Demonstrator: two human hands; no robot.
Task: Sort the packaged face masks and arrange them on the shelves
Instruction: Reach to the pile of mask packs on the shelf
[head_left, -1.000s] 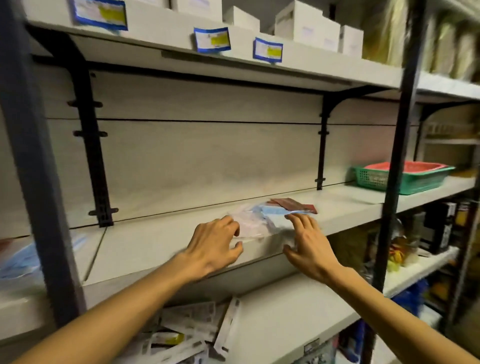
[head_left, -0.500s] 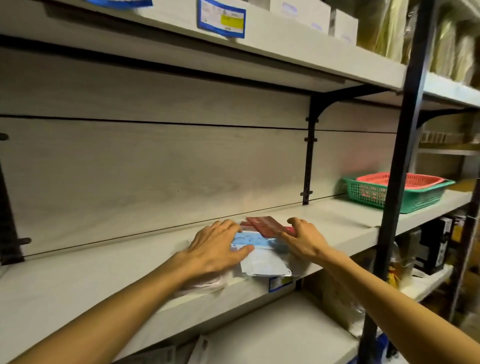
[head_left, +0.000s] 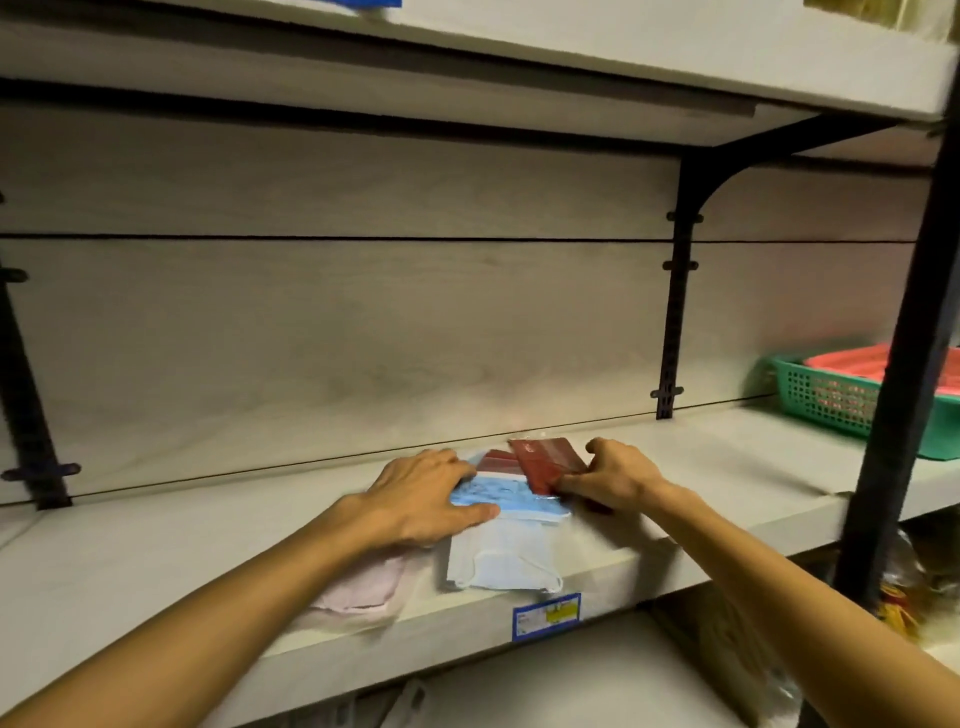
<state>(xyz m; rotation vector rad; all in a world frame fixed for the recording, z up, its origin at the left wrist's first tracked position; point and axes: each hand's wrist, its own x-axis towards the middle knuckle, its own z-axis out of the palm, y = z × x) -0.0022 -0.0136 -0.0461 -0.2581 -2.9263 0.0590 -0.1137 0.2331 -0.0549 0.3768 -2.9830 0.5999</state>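
Packaged masks lie mid-shelf (head_left: 156, 561). Left hand (head_left: 415, 499) rests flat, fingers straight, on the blue mask (head_left: 506, 501). Right hand (head_left: 613, 475) pinches the red mask pack (head_left: 543, 460), which lies just left of it, long axis angled toward the back panel; the right hand is nearer.

the right hand (head_left: 610, 475), flat on the shelf a second ago, now pinches the dark red mask packet (head_left: 545, 462) and tilts it up off the pile
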